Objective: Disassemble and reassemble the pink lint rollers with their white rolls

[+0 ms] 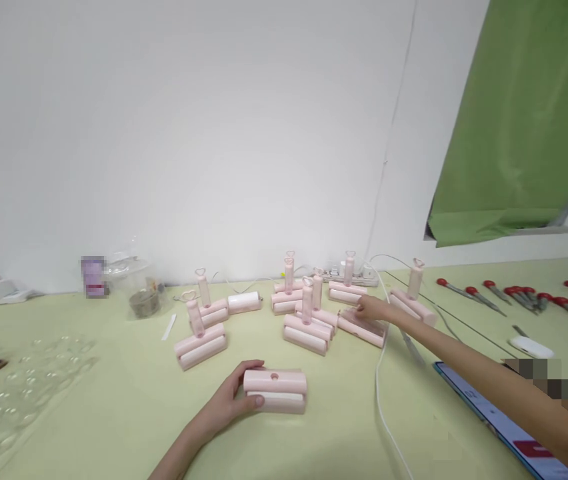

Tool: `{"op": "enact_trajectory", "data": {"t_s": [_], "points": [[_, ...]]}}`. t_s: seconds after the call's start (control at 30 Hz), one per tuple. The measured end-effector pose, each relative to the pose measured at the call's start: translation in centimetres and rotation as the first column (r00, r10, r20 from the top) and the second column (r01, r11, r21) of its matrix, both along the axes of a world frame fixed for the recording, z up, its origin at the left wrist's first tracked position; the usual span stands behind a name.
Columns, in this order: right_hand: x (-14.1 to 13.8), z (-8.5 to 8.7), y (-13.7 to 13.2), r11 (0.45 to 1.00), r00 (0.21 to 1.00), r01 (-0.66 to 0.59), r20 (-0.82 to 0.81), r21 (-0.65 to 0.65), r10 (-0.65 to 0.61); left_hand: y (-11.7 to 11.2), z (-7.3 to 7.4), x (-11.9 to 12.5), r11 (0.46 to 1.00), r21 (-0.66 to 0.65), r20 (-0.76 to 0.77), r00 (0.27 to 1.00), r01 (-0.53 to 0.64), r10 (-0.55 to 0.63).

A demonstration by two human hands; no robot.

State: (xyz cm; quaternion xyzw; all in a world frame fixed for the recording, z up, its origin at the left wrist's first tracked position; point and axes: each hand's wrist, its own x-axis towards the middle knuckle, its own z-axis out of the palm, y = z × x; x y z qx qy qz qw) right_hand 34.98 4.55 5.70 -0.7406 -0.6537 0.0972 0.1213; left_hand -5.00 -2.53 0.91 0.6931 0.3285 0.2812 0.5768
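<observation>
My left hand [234, 399] grips the left end of a pink and white roller unit [277, 391] lying on the pale green table near the front, its top hole bare. My right hand [371, 308] reaches far out, with its fingers resting on another pink unit [361, 328] that lies flat; whether they close on it I cannot tell. Several more pink units [307, 330] with upright heart-topped handles stand between and behind the two hands. One [201, 345] stands to the left.
A white cable [380, 393] runs down the table to a power strip [349, 277] by the wall. Red-handled screwdrivers [511, 297] lie at far right. A blue sheet [494, 417] lies under my right forearm. Clear plastic trays [19, 387] and a plastic cup [143, 293] sit left.
</observation>
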Motion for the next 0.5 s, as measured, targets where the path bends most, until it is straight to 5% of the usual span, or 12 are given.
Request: {"op": "enact_trajectory", "data": {"t_s": [0.2,0.3,0.4,0.5], "points": [[-1.1,3.8,-3.7,0.946,0.998,0.03,-0.068,0.323,-0.008,-1.3,0.6,0.4,0.98,0.196,-0.059,0.997,-0.034,0.047],[-3.9,6.3,-7.5,0.881,0.958,0.005,-0.254,0.473,0.131,-1.9,0.7,0.6,0.96,0.28,-0.088,0.996,0.016,0.01],[-8.1,7.6,-11.3,0.955,0.888,-0.162,-0.385,0.249,0.251,-2.4,0.7,0.7,0.959,0.281,-0.135,0.991,0.044,-0.005],[-12.1,7.6,-13.1,0.909,0.813,-0.401,-0.414,0.112,0.41,-3.0,1.4,1.0,0.935,0.355,-0.176,0.983,0.01,0.056]]}}
